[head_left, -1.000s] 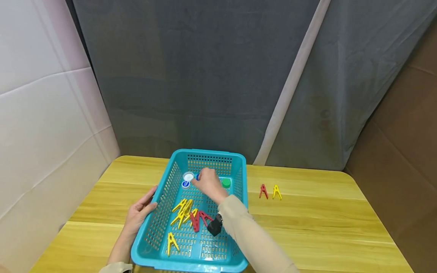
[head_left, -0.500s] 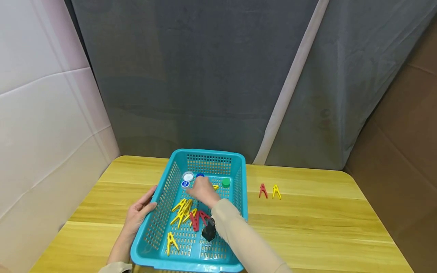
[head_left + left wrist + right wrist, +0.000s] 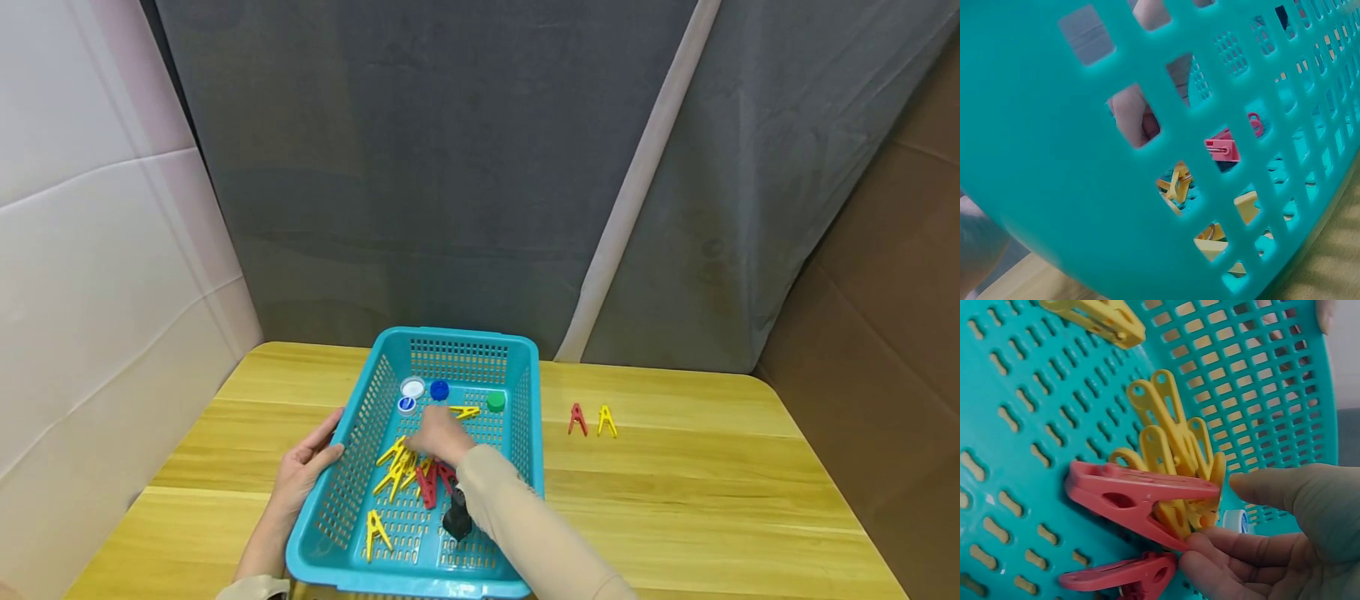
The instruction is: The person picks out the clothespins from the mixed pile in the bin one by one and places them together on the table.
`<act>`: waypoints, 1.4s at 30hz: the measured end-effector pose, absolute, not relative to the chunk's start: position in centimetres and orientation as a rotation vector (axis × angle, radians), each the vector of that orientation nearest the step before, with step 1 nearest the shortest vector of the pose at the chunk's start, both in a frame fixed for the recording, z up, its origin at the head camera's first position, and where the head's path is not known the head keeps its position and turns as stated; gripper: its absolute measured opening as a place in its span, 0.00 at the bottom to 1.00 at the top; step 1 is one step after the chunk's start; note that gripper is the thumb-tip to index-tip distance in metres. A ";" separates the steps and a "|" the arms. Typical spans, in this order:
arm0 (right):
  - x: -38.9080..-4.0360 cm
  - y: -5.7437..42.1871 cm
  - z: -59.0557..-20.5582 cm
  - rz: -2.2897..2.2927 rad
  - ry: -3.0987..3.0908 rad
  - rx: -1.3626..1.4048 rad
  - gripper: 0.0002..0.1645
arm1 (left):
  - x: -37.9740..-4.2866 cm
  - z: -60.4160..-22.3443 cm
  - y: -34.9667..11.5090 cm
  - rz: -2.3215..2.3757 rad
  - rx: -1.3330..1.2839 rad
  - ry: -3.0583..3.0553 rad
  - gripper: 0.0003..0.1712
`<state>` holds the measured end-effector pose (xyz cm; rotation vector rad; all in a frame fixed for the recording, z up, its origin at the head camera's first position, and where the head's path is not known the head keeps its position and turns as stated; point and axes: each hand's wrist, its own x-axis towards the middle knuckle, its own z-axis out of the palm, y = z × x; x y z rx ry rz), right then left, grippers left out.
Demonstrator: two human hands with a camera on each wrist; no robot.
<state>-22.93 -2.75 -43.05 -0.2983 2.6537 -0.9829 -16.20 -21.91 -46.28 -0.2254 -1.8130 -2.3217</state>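
My left hand (image 3: 303, 467) holds the left rim of a turquoise plastic basket (image 3: 411, 586), with the thumb at its edge. Inside the basket, my right hand (image 3: 441, 435) reaches down over a cluster of yellow clothespins (image 3: 397, 471). In the right wrist view, the thumb and fingers of that hand are spread apart beside the yellow clothespin ends (image 3: 1163, 425); whether they touch one is unclear. A red clothespin (image 3: 1141, 487) lies in front of the fingertips, and another red clothespin (image 3: 1129, 575) is below it.
White, blue and green bottle caps (image 3: 496, 402) lie at the basket's far end, near a single yellow clothespin (image 3: 467, 412). Another yellow clothespin (image 3: 377, 533) is at the near end. On the wooden table (image 3: 712, 500), a red clothespin (image 3: 577, 419) and a yellow one (image 3: 607, 421) stand to the right.
My right hand has moved back from the bottle caps toward the yellow clothespins, uncovering the blue cap and a yellow clothespin. The left hand and basket stay nearly in place.
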 end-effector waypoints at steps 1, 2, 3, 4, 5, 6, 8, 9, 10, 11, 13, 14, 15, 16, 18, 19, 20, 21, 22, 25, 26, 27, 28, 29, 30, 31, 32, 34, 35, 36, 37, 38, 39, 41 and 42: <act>-22.9 -2.8 -43.1 -0.967 2.652 -0.304 0.26 | -16.2 -46.3 -21.9 -2.322 -0.224 -1.813 0.26; -22.9 -2.8 -43.2 -0.953 2.652 -0.309 0.27 | -16.2 -46.2 -21.9 -2.320 -0.222 -1.814 0.26; -22.9 -2.8 -43.3 -0.931 2.655 -0.317 0.27 | -16.2 -46.2 -21.9 -2.318 -0.219 -1.815 0.26; -22.9 -2.8 -43.4 -0.910 2.663 -0.322 0.28 | -16.2 -46.2 -21.9 -2.315 -0.217 -1.818 0.26; -22.8 -2.9 -43.5 -0.885 2.678 -0.330 0.29 | -16.2 -46.2 -21.8 -2.314 -0.215 -1.821 0.26; -22.9 -2.9 -43.6 -0.865 2.691 -0.336 0.30 | -16.2 -46.2 -21.8 -2.312 -0.212 -1.824 0.26; -22.9 -3.1 -43.9 -0.822 2.718 -0.347 0.31 | -16.2 -46.2 -21.8 -2.308 -0.208 -1.835 0.26; -22.9 -3.2 -44.0 -0.797 2.736 -0.350 0.31 | -16.3 -46.2 -21.8 -2.307 -0.204 -1.842 0.26; -22.9 -3.3 -44.1 -0.781 2.750 -0.347 0.31 | -16.3 -46.2 -21.9 -2.306 -0.204 -1.846 0.26; -22.9 -3.4 -44.1 -0.760 2.766 -0.346 0.31 | -16.2 -46.2 -21.9 -2.309 -0.206 -1.847 0.27; -22.7 -3.6 -44.2 -0.752 2.786 -0.339 0.30 | -16.2 -46.2 -21.9 -2.313 -0.212 -1.846 0.27; -22.7 -3.7 -44.2 -0.750 2.796 -0.335 0.30 | -16.2 -46.2 -21.9 -2.318 -0.215 -1.842 0.27; -22.6 -3.7 -44.3 -0.752 2.799 -0.328 0.30 | -16.2 -46.2 -21.9 -2.322 -0.218 -1.837 0.27; -22.5 -3.8 -44.3 -0.754 2.795 -0.320 0.30 | -16.2 -46.2 -21.9 -2.325 -0.222 -1.833 0.27; -22.5 -3.9 -44.3 -0.726 2.800 -0.323 0.30 | -16.2 -46.2 -21.9 -2.329 -0.221 -1.829 0.27; -22.5 -3.9 -44.4 -0.709 2.804 -0.324 0.31 | -16.2 -46.2 -21.9 -2.329 -0.220 -1.829 0.27; -22.4 -3.9 -44.5 -0.690 2.807 -0.324 0.31 | -16.2 -46.2 -21.9 -2.327 -0.215 -1.831 0.27; -22.5 -3.9 -44.5 -0.673 2.807 -0.324 0.31 | -16.2 -46.2 -21.9 -2.322 -0.210 -1.835 0.27; -22.4 -3.9 -44.5 -0.659 2.806 -0.324 0.31 | -16.2 -46.2 -21.9 -2.317 -0.206 -1.840 0.27; -22.4 -3.8 -44.5 -0.663 2.802 -0.313 0.31 | -16.3 -46.2 -21.9 -2.309 -0.198 -1.849 0.27; -22.4 -3.8 -44.4 -0.661 2.801 -0.311 0.30 | -16.3 -46.2 -21.9 -2.310 -0.196 -1.850 0.27; -22.4 -3.8 -44.4 -0.653 2.803 -0.308 0.30 | -16.3 -46.2 -21.9 -2.310 -0.195 -1.851 0.27; -22.4 -3.8 -44.3 -0.638 2.811 -0.306 0.29 | -16.3 -46.2 -21.9 -2.311 -0.196 -1.851 0.27; -22.4 -3.8 -44.3 -0.612 2.824 -0.305 0.28 | -16.3 -46.2 -21.9 -2.311 -0.198 -1.851 0.27; -22.4 -3.9 -44.2 -0.579 2.840 -0.305 0.27 | -16.3 -46.2 -21.9 -2.310 -0.199 -1.851 0.27; -22.3 -3.9 -44.2 -0.541 2.853 -0.303 0.26 | -16.3 -46.2 -21.9 -2.311 -0.201 -1.848 0.27; -22.4 -3.9 -44.1 -0.507 2.864 -0.300 0.25 | -16.3 -46.3 -21.9 -2.310 -0.204 -1.847 0.27; -22.4 -4.0 -44.1 -0.450 2.883 -0.287 0.23 | -16.3 -46.3 -21.9 -2.308 -0.208 -1.845 0.27; -22.4 -4.0 -44.0 -0.431 2.889 -0.279 0.22 | -16.3 -46.2 -21.9 -2.308 -0.209 -1.844 0.27; -22.5 -4.0 -44.0 -0.423 2.892 -0.275 0.22 | -16.3 -46.2 -21.9 -2.308 -0.208 -1.844 0.27; -22.5 -4.0 -44.0 -0.412 2.892 -0.272 0.22 | -16.3 -46.2 -21.9 -2.309 -0.206 -1.843 0.27; -22.6 -4.0 -43.9 -0.402 2.895 -0.270 0.22 | -16.3 -46.2 -21.9 -2.306 -0.206 -1.846 0.27; -22.7 -4.0 -43.9 -0.386 2.903 -0.268 0.22 | -16.3 -46.2 -21.9 -2.306 -0.205 -1.848 0.27; -22.9 -3.9 -43.8 -0.353 2.919 -0.278 0.23 | -16.2 -46.2 -21.9 -2.304 -0.205 -1.849 0.27; -23.0 -3.8 -43.8 -0.342 2.927 -0.283 0.23 | -16.2 -46.2 -21.8 -2.304 -0.207 -1.848 0.27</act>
